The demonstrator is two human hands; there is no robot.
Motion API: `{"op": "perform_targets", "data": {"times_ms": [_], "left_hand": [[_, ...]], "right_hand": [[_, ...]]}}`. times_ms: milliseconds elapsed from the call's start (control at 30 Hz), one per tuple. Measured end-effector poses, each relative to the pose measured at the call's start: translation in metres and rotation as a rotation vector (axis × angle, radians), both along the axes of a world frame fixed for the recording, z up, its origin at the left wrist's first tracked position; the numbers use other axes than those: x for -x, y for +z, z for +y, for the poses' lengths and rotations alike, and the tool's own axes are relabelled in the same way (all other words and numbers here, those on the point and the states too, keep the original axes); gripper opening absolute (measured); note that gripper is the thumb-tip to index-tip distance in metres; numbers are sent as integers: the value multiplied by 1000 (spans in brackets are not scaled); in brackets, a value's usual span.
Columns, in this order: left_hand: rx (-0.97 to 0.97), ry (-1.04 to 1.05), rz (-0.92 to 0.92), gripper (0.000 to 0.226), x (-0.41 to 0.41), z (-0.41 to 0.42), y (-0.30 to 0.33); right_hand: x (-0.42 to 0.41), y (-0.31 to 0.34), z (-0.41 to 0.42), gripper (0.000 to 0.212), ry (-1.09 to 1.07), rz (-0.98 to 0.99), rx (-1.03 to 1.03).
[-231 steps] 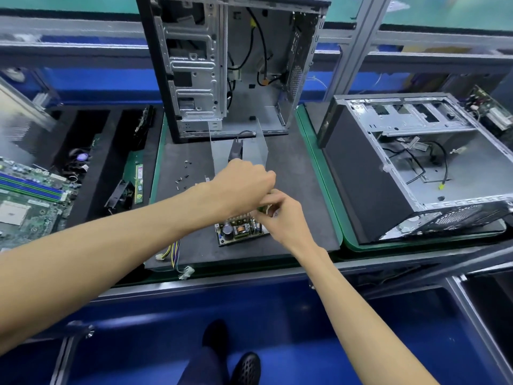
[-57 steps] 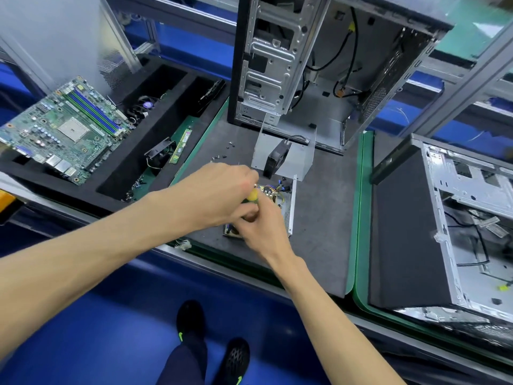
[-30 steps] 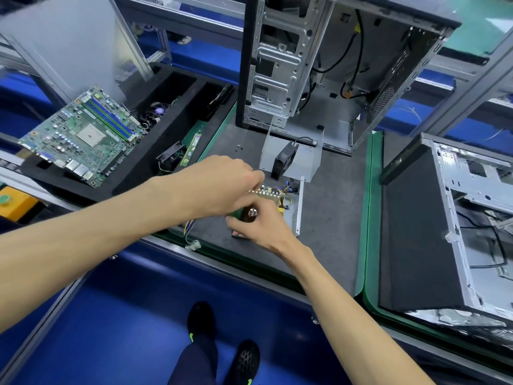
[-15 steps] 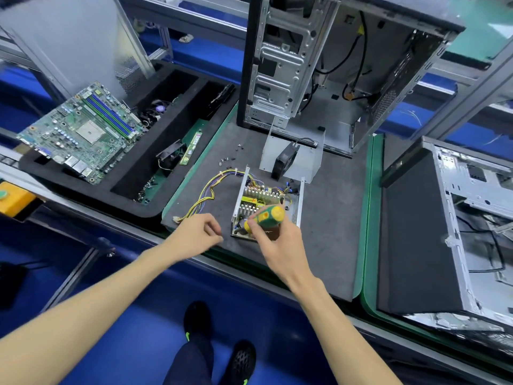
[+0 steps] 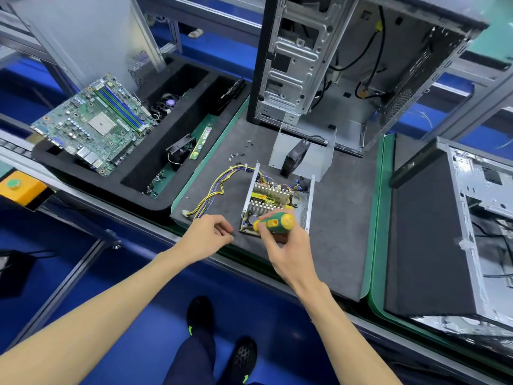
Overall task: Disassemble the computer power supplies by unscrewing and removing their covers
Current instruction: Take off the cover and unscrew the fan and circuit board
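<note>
- Two hands are apart now: half a second ago the left hand (image 5: 206, 237) sat at the same near edge of the grey mat (image 5: 344, 245); a second ago it covered the power supply (image 5: 277, 202) together with the right.
- Left hand's fingers are curled, thumb meeting fingertips; whether it pinches anything is too small to tell.
- Right hand (image 5: 288, 245) grips the green-and-yellow screwdriver (image 5: 273, 223), handle lying across the near end of the power supply, much as half a second ago.
- Power supply lies open on the mat, heat sinks showing, its yellow and purple wire bundle (image 5: 216, 188) trailing left.
- Removed cover (image 5: 319, 159) with black fan (image 5: 294, 159) stands just behind it, in front of the upright computer case (image 5: 299, 65).
- Loose screws (image 5: 236, 155) lie scattered left of the cover, unchanged.
</note>
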State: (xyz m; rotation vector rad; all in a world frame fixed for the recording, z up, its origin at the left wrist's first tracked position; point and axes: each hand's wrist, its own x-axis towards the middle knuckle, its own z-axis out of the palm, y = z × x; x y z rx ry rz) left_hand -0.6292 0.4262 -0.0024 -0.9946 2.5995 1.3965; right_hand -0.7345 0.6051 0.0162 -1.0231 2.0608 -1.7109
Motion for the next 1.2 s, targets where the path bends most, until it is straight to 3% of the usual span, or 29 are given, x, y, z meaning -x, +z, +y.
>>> {"op": "perform_targets", "data": {"times_ms": [400, 1200], "left_hand": [[9, -67, -6, 29, 3, 1, -3], [1, -69, -1, 33, 5, 0, -8]], "right_hand": [[0, 1, 3, 13, -4, 44, 4], [-1, -8, 8, 17, -15, 77, 82]]}}
